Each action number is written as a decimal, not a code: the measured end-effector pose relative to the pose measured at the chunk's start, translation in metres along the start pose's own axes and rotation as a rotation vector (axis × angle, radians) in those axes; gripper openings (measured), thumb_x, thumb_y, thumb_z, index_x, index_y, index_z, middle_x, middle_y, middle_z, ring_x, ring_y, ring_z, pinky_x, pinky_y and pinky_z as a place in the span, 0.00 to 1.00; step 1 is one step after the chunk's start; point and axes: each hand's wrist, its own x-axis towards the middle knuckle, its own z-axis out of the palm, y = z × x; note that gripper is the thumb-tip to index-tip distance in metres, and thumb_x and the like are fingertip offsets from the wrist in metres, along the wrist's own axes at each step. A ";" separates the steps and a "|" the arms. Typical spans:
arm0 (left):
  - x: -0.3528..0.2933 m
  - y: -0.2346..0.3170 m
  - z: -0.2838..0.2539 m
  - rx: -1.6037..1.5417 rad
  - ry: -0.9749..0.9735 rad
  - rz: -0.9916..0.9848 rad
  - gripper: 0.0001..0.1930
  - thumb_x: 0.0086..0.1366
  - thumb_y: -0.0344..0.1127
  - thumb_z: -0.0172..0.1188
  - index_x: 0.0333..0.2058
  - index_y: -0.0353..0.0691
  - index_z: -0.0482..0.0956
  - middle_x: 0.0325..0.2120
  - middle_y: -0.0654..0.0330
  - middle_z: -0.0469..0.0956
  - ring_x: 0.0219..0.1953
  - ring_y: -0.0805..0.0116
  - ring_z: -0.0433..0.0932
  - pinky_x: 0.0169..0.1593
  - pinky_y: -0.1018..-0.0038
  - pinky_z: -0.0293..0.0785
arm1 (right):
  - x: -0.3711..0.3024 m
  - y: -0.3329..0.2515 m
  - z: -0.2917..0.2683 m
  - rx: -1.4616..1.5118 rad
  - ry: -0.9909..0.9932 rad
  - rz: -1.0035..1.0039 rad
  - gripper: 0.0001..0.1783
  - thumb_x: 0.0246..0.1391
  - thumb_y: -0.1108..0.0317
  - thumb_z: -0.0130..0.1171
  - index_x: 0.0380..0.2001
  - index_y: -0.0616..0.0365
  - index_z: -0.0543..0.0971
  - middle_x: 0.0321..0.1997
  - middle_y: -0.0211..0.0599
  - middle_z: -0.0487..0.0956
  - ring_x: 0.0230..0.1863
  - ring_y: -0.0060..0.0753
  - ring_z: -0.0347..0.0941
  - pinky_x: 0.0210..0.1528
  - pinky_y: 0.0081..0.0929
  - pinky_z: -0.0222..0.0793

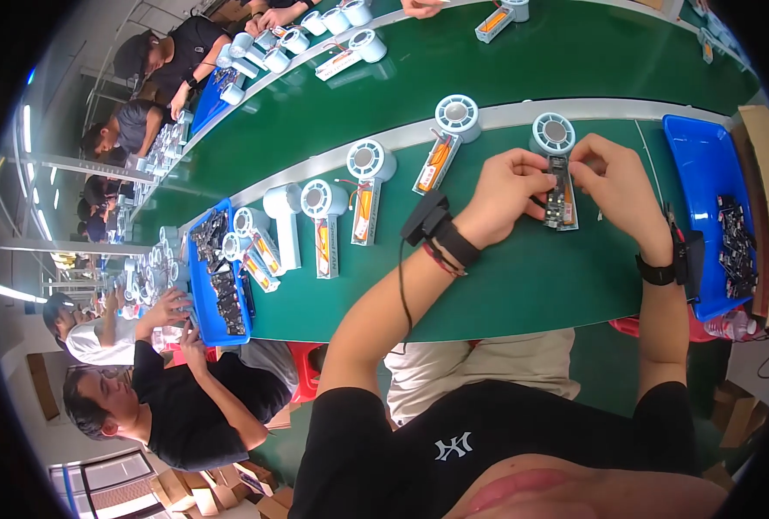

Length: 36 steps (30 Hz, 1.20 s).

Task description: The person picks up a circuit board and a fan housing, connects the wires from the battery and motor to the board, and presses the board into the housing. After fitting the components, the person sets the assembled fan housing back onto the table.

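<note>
A light-blue handheld fan (554, 132) lies in front of me, its round head away from me. Along its handle sits a dark circuit board (561, 195) with small parts on it. My left hand (512, 192) pinches the board's left side near the fan head, fingers curled. On the opposite side, my right hand (614, 183) is closed too, its fingertips at the board's upper right edge. Exactly what the fingertips press on is partly hidden. To the left lies another fan (457, 114), its handle exposing an orange battery (439, 157) and thin wires.
Several more fans (323, 201) lie leftward on the green table (453, 294). A blue tray (696, 164) with circuit boards is at right beside a cardboard box (761, 199); another blue tray (196, 298) is at left. A green conveyor belt (436, 56) runs beyond. Co-workers sit at left.
</note>
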 end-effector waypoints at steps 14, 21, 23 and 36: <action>-0.005 -0.024 0.022 0.066 0.072 0.088 0.15 0.66 0.27 0.62 0.45 0.33 0.65 0.34 0.56 0.73 0.26 0.69 0.81 0.18 0.74 0.78 | 0.013 0.012 0.001 0.161 -0.100 0.067 0.06 0.57 0.79 0.61 0.37 0.63 0.75 0.31 0.30 0.79 0.32 0.21 0.77 0.35 0.21 0.74; 0.002 -0.020 0.020 0.274 -0.019 0.146 0.12 0.65 0.30 0.63 0.39 0.34 0.67 0.28 0.56 0.76 0.22 0.70 0.82 0.17 0.73 0.76 | 0.016 0.028 -0.010 0.283 -0.181 0.148 0.07 0.59 0.78 0.61 0.38 0.59 0.73 0.33 0.29 0.78 0.32 0.18 0.75 0.33 0.19 0.73; 0.004 -0.016 0.016 0.424 -0.067 0.125 0.13 0.64 0.31 0.65 0.36 0.35 0.68 0.26 0.56 0.79 0.21 0.70 0.81 0.17 0.74 0.75 | 0.018 0.031 -0.005 0.323 -0.154 0.143 0.07 0.60 0.77 0.61 0.38 0.59 0.73 0.33 0.29 0.78 0.32 0.18 0.76 0.33 0.19 0.74; -0.012 0.001 0.014 0.948 -0.036 0.355 0.23 0.58 0.50 0.72 0.31 0.35 0.74 0.27 0.51 0.83 0.30 0.53 0.85 0.36 0.61 0.80 | 0.004 0.004 0.002 0.054 -0.116 0.260 0.13 0.61 0.64 0.63 0.39 0.65 0.78 0.31 0.34 0.81 0.33 0.21 0.78 0.33 0.23 0.76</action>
